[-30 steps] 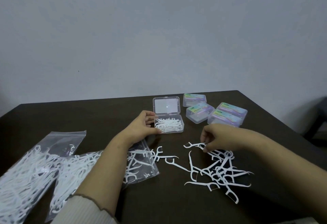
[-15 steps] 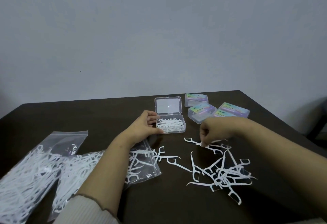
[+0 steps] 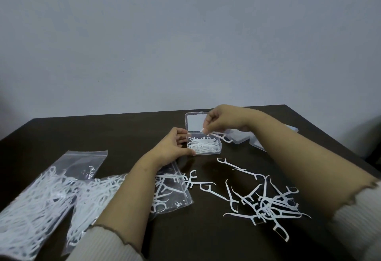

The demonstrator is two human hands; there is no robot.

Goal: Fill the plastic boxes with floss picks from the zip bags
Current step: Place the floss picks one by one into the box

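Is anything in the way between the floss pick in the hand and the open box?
Nothing visible blocks it. The right hand pinches a floss pick just above the far right corner of the open box. The lid lies flipped back, and the left hand holds only the box's left side.

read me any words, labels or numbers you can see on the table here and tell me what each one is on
No text can be read.
Zip bag under the left forearm: small dark print marks near its edge, too small and blurred to read.
Open plastic box and its lid: no printing visible.
Closed boxes behind the right hand: mostly hidden, no label readable.
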